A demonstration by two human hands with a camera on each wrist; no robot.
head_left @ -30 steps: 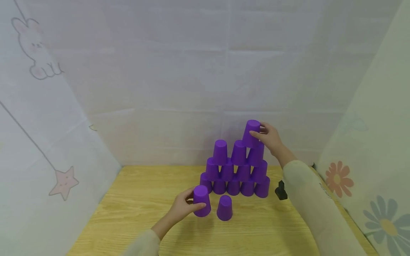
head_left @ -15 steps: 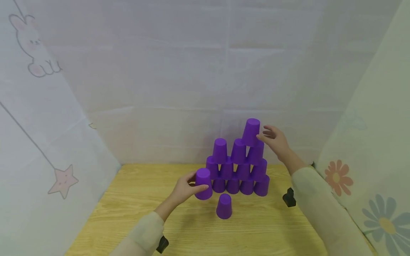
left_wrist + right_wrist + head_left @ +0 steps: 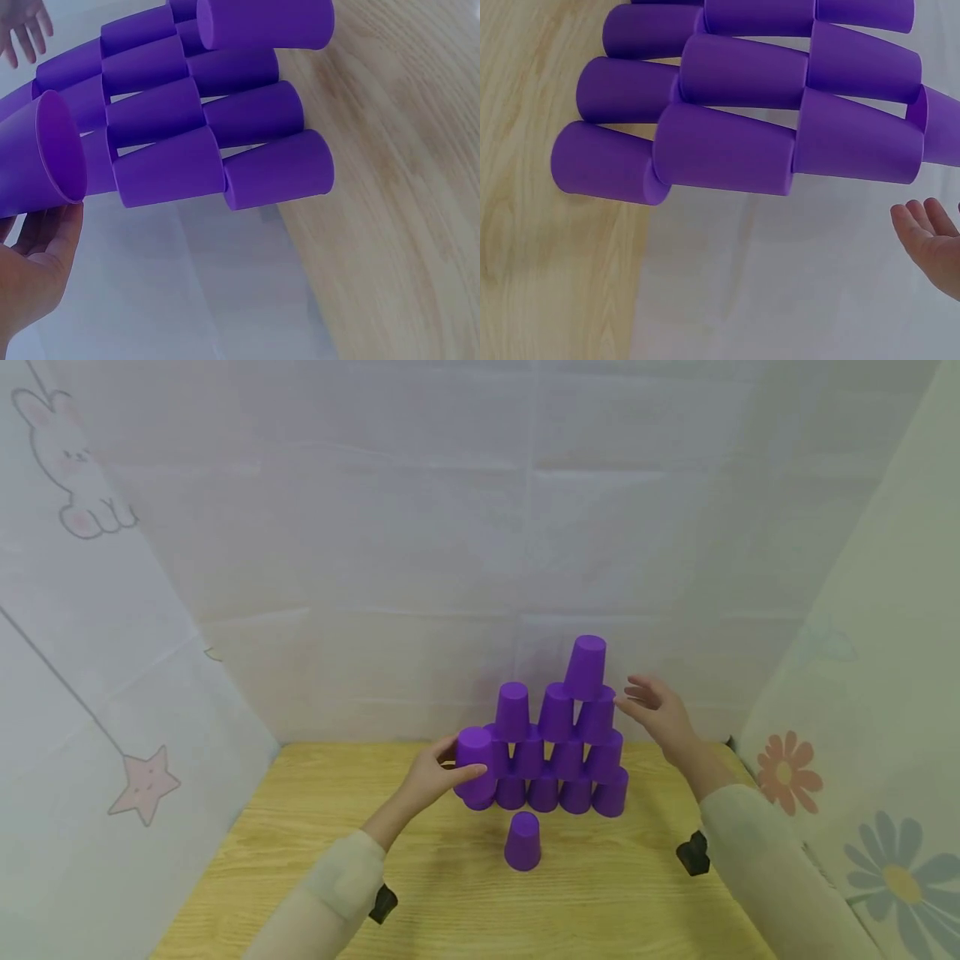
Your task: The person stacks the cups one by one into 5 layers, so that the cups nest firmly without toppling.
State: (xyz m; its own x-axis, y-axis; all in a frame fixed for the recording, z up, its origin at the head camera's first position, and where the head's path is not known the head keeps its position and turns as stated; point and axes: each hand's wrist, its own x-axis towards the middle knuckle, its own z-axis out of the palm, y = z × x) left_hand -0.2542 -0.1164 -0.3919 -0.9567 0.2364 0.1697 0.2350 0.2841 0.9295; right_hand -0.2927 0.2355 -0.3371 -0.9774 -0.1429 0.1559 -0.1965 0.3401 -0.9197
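Note:
Upside-down purple cups form a stepped pyramid [image 3: 566, 759] on the table, with one top cup [image 3: 586, 667] on the fourth level at the right. My left hand [image 3: 431, 774] grips a purple cup [image 3: 474, 758] by its side, thumb in front, at the pyramid's left end, hiding part of the lower rows. In the left wrist view that held cup [image 3: 26, 157] shows its open rim. My right hand [image 3: 658, 714] is apart from the stack, right of the top cup, holding nothing, fingers loosely bent. A single purple cup [image 3: 522, 842] stands upside down in front of the pyramid.
The wooden table [image 3: 300, 827] meets a white cloth backdrop [image 3: 375, 568] close behind the pyramid. Patterned cloth sides stand left and right. Small black devices [image 3: 693, 853] sit by both wrists.
My right hand has let go of the top cup and drawn away to the right and down. My left hand has raised its cup from the table front toward the pyramid's left side.

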